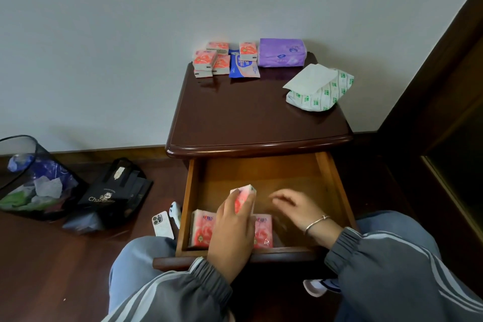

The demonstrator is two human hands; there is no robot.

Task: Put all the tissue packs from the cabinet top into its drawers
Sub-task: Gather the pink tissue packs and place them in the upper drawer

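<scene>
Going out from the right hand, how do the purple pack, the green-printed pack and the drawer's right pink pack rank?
1. Right pink pack, in the drawer, beside the right hand.
2. Green-printed pack, cabinet top, front right.
3. Purple pack, back by the wall.

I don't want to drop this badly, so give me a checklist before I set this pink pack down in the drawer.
1. Drawer pulled open: ok.
2. Left hand grips the pink tissue pack: ok.
3. Bare floor behind the two pink packs inside: ok.
4. Right hand out of the way: cannot tell, it is blurred.
5. Cabinet top emptied: not ok; purple pack, blue pack, green-printed pack and pink stack remain.
</scene>
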